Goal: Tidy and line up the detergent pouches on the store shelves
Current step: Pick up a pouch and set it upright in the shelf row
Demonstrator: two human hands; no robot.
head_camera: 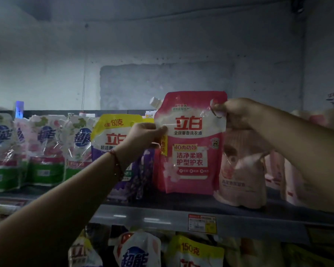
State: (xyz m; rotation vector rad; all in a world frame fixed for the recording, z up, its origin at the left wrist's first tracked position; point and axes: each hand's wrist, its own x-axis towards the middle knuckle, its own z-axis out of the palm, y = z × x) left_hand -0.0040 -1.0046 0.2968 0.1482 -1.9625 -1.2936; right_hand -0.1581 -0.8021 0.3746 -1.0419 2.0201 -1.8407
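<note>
I held the pink detergent pouch (190, 143) upright on the shelf (162, 212), my left hand (141, 137) pinching its left edge and my right hand (237, 114) gripping its top right corner (between a purple pouch (112, 139) and a pale peach one (243, 170)).

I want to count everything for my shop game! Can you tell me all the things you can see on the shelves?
pink pouch: one, pink and white, upright on upper shelf, held at both top edges
purple pouch: one, yellow-topped, left of it
green pouches: about four, far left
pale pink pouches: several, right
price tag: one, orange-white, on the shelf edge
lower pouches: several, below
left hand: pinches left edge
right hand: grips top right corner
</note>
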